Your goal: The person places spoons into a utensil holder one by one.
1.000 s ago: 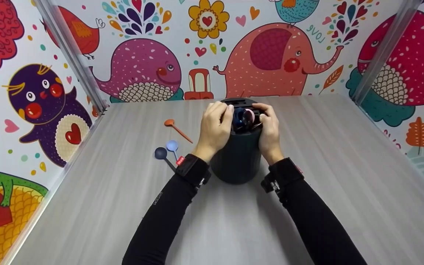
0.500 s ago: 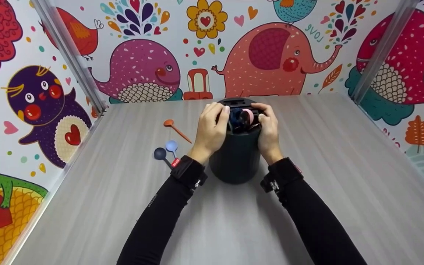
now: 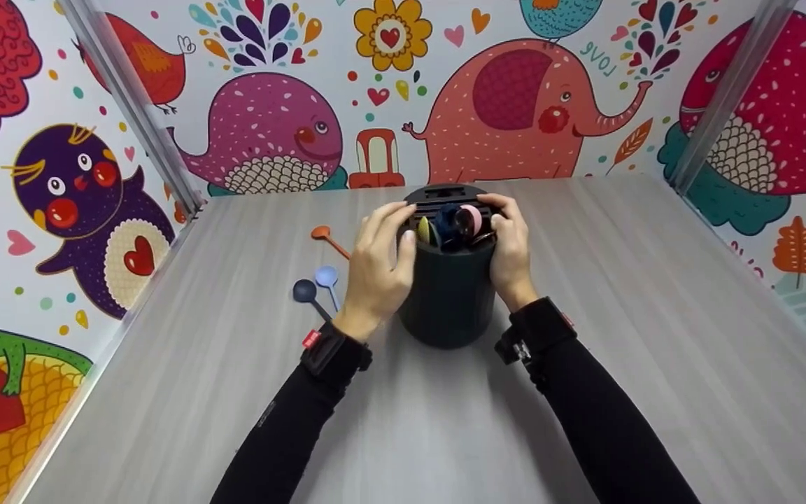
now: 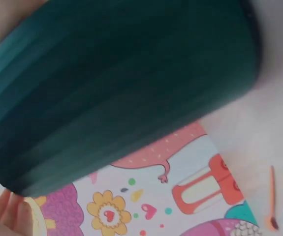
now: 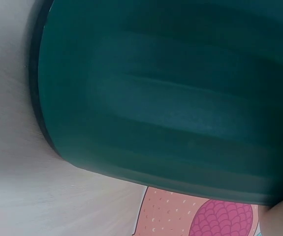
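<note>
From the head view, a grey wood-grain table (image 3: 585, 364) is seen, enclosed by walls papered with cartoon animals. A dark green holder (image 3: 449, 294) stands upright at mid-table, with coloured spoon heads seen in its slotted top. It is gripped at its rim by the right hand (image 3: 511, 248); the left hand (image 3: 378, 269) is laid against its side, fingers relaxed. An orange spoon (image 3: 329, 239), a light blue spoon (image 3: 328, 280) and a dark spoon (image 3: 307, 294) lie left.

In the left wrist view, the holder's ribbed wall (image 4: 121, 88) fills the frame, fingertips (image 4: 6, 211) beside it.

In the right wrist view, the same ribbed wall (image 5: 171, 98) is shown close; the grip cannot be told there.

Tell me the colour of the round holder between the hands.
Dark teal holder, clearest in the right wrist view.
</note>
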Demonstrator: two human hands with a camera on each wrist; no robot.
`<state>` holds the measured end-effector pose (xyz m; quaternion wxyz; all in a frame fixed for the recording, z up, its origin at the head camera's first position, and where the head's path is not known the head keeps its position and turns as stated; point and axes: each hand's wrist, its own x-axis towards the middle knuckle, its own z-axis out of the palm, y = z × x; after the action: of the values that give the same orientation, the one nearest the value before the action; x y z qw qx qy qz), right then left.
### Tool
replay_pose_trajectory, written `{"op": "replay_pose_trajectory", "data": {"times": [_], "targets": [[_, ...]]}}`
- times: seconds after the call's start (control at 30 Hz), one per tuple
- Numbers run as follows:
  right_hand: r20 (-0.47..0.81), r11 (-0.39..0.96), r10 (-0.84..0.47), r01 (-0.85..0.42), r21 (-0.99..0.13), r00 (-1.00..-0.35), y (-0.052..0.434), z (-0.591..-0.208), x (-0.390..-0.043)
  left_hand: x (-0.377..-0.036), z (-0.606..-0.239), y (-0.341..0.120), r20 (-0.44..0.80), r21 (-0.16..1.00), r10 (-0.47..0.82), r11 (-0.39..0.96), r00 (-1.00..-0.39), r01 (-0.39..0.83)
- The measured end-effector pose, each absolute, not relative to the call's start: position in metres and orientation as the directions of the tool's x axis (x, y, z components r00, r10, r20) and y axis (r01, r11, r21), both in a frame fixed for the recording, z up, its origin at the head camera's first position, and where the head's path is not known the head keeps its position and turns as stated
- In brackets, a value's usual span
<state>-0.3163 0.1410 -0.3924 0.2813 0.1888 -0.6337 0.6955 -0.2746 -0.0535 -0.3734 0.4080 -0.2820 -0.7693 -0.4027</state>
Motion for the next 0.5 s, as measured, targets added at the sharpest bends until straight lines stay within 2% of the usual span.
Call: {"op": "replay_pose_trajectory", "data": {"times": [0.17,0.5], "targets": [[0.617,-0.036,0.146,-0.627,-0.778,-0.773,0.141,-0.391,-0.317,-0.276,-0.381,-0.071,0.822,0.431,0.044,0.603,-0.567,0.671],[0.609,-0.032,0.156,-0.621,-0.783,-0.777,0.141,-0.392,-0.317,-0.297,-0.406,-0.116,0.603,0.503,-0.090,0.814,-0.793,0.290]]}}
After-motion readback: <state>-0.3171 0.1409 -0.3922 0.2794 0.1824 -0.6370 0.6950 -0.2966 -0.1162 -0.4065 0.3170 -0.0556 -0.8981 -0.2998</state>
